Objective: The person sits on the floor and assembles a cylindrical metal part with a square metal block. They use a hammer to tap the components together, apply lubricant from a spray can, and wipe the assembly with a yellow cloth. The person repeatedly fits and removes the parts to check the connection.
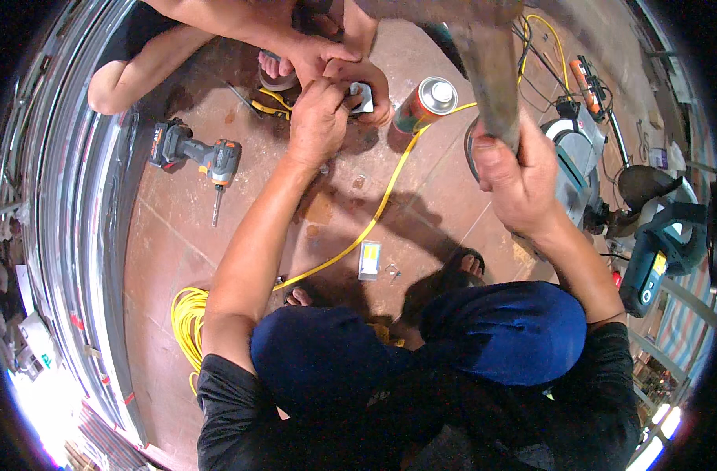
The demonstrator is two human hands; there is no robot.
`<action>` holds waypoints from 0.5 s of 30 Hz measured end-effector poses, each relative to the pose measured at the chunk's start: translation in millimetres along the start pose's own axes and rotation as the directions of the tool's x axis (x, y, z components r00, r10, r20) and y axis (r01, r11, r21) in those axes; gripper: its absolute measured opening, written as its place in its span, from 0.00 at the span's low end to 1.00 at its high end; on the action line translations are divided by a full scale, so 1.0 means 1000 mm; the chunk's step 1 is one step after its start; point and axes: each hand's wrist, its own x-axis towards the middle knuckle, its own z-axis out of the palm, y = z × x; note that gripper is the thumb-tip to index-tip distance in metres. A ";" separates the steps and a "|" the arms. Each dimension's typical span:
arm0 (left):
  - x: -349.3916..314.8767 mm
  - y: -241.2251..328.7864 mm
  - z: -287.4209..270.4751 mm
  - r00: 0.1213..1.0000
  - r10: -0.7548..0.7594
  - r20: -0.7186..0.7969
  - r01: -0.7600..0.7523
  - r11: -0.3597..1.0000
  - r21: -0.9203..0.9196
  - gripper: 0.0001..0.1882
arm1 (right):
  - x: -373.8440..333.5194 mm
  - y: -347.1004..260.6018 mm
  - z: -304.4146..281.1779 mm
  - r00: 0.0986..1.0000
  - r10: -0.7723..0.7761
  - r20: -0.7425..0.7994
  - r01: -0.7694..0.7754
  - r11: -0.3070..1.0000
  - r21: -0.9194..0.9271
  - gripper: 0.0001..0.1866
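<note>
My left hand [317,118] reaches forward and pinches a small grey metal piece [364,97] low over the floor. Another person's two hands [327,55] hold the same piece from the far side, fingers touching mine. My right hand [518,177] is raised and closed around a thick brownish bar [488,67] that runs up and out of the top of the picture. My knees in dark blue trousers [421,337] fill the lower middle.
An orange-and-grey cordless drill [197,155] lies on the reddish tiled floor at left. An orange spray can [423,106] stands by the hands. A yellow cable [374,220] crosses the floor to a coil [187,318]. A small white box [369,260] lies near my feet. A grey cutting machine [578,157] stands right. A curved metal frame [68,235] lines the left.
</note>
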 end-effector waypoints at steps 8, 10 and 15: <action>0.007 0.012 -0.006 1.000 0.009 -0.010 -0.009 1.000 0.018 0.09 | 0.010 0.020 0.011 0.942 0.262 0.211 -0.193 0.934 -0.300 0.27; 0.005 0.009 -0.005 0.999 0.021 -0.040 -0.022 0.999 -0.028 0.10 | 0.000 0.014 0.005 0.979 0.164 0.121 -0.137 0.969 -0.205 0.27; 0.001 0.003 -0.006 0.999 0.043 0.008 -0.043 0.999 0.012 0.09 | 0.001 0.012 0.009 0.999 0.047 -0.020 -0.047 0.999 -0.010 0.25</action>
